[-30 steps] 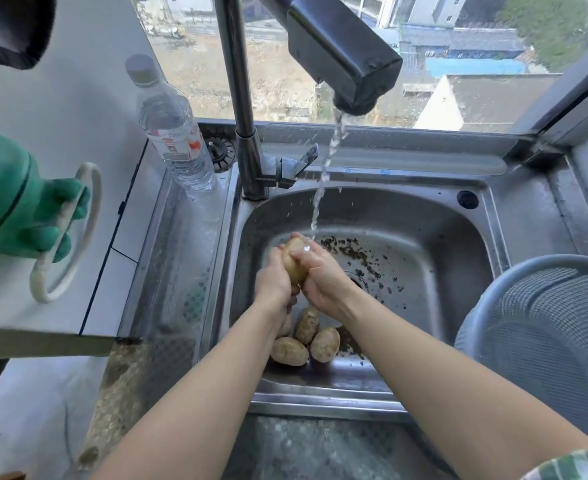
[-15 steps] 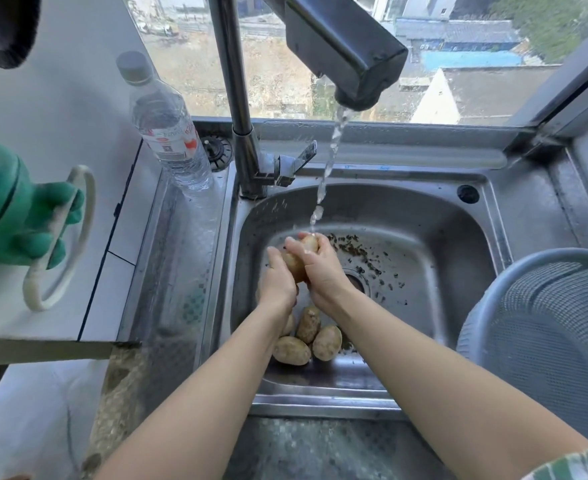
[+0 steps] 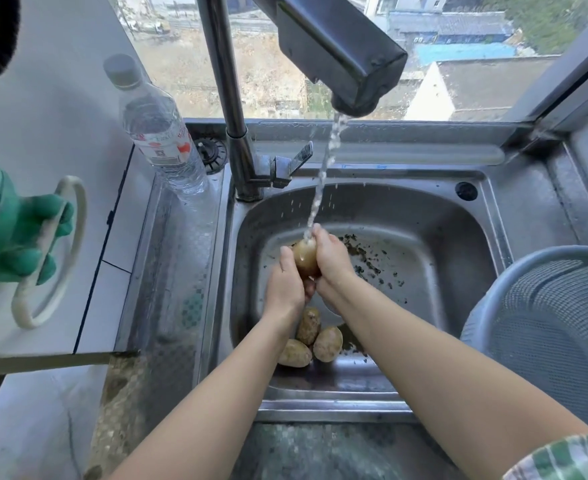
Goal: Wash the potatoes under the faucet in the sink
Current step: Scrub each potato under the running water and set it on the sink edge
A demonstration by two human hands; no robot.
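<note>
Both my hands hold one wet potato (image 3: pixel 305 257) over the middle of the steel sink (image 3: pixel 434 216). My left hand (image 3: pixel 285 284) cups it from the left and below; my right hand (image 3: pixel 330 256) wraps it from the right. Water falls from the dark faucet head (image 3: pixel 341 55) straight onto the potato's top. Three more potatoes (image 3: pixel 311 341) lie together on the sink floor near the front wall, partly hidden under my left forearm. Dark bits of dirt are scattered on the sink floor right of my hands.
A clear plastic bottle (image 3: pixel 162 133) stands at the sink's back left beside the faucet column (image 3: pixel 231 109). A grey mesh colander (image 3: pixel 552 327) sits on the right. A green glove (image 3: pixel 11 233) with a white ring hangs at the left wall. The window is behind the sink.
The potato has turned between my hands and its wet face now points up into the stream. My hands stay at about the same spot in the sink.
</note>
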